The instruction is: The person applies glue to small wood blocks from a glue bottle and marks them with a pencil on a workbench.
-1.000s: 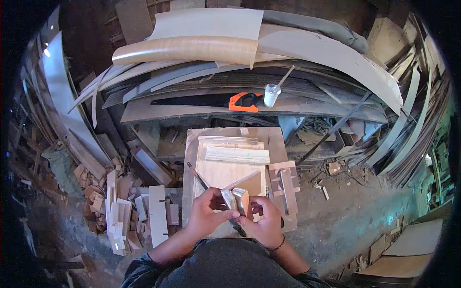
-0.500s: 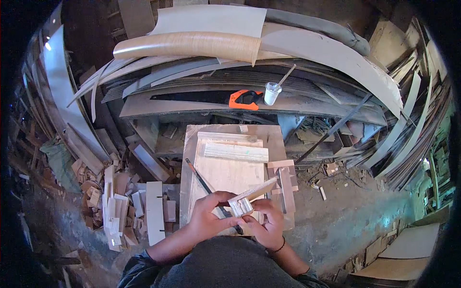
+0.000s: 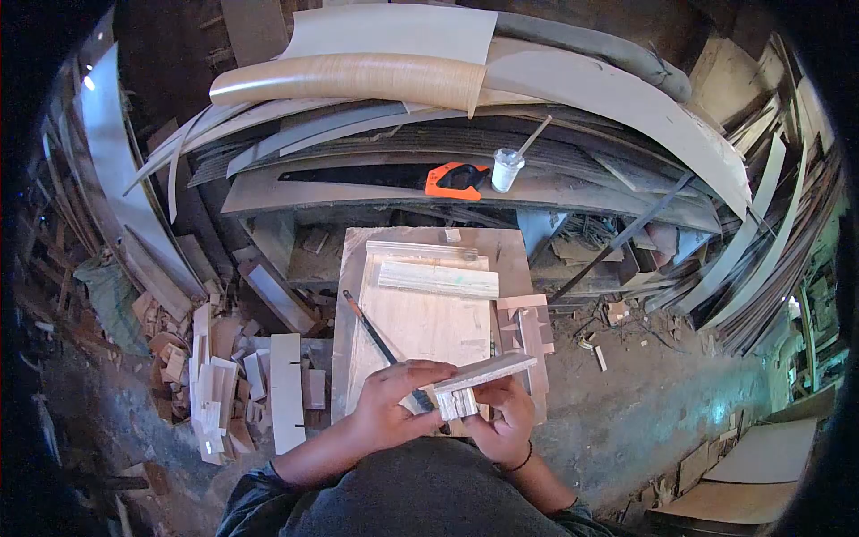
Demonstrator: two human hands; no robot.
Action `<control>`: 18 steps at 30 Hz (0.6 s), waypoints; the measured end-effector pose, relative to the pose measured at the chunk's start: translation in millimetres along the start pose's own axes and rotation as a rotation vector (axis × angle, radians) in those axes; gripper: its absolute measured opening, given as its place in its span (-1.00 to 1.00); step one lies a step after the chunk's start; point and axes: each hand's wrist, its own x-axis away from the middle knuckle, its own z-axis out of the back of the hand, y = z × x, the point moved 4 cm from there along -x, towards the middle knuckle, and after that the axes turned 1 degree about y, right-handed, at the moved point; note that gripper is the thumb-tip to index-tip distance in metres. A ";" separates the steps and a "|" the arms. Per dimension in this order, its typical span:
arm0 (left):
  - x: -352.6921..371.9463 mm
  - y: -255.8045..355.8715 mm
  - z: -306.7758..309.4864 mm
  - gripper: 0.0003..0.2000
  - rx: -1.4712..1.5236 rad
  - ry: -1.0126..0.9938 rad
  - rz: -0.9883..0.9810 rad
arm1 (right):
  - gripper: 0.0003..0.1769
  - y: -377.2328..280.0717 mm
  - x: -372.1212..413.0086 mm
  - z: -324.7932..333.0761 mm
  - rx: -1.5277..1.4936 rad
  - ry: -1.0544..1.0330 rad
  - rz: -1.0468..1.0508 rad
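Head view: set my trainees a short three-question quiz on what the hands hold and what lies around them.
1. True or false: the orange-handled saw lies beside the plastic cup.
2. What do the left hand and right hand hold together? A a hammer; B a wooden strip on small blocks; C a drill.
3. Fill in: the pile of offcuts lies on the person's ___ side.
Key: 1 true; 2 B; 3 left.
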 end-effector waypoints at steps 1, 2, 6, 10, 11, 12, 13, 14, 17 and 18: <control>-0.7 0.3 -0.1 -0.53 -0.006 0.004 -0.014 | -0.66 0.9 0.6 -0.3 -0.001 0.000 0.002; -0.3 -0.3 -0.4 -0.52 -0.003 0.009 -0.008 | -0.66 1.3 1.1 -0.3 -0.003 0.000 0.004; 0.2 -0.1 -0.5 -0.49 -0.032 0.018 0.004 | -0.67 0.0 0.5 -0.7 0.007 0.017 0.009; 1.3 -1.2 0.7 -0.47 -0.066 0.019 0.008 | -0.66 2.5 3.4 -3.1 0.001 0.034 0.014; 1.9 -1.6 0.8 -0.49 -0.055 0.023 0.026 | -0.66 2.9 3.6 -3.4 -0.009 0.039 0.016; 2.5 -1.7 1.0 -0.50 -0.044 0.026 0.043 | -0.66 2.7 2.9 -3.7 -0.009 0.034 0.019; 3.0 -1.7 1.2 -0.52 -0.033 0.029 0.060 | -0.65 2.1 1.7 -3.8 -0.009 0.030 0.021; 3.2 -1.2 1.7 -0.52 -0.027 0.035 0.064 | -0.65 1.1 0.7 -3.7 -0.008 0.026 0.023; 3.8 -0.5 2.7 -0.51 -0.019 0.044 0.068 | -0.64 -3.8 -2.6 -4.0 0.024 0.016 0.010; 4.2 -1.0 2.4 -0.51 -0.022 0.043 0.067 | -0.64 -3.3 -2.4 -3.8 0.030 0.016 0.014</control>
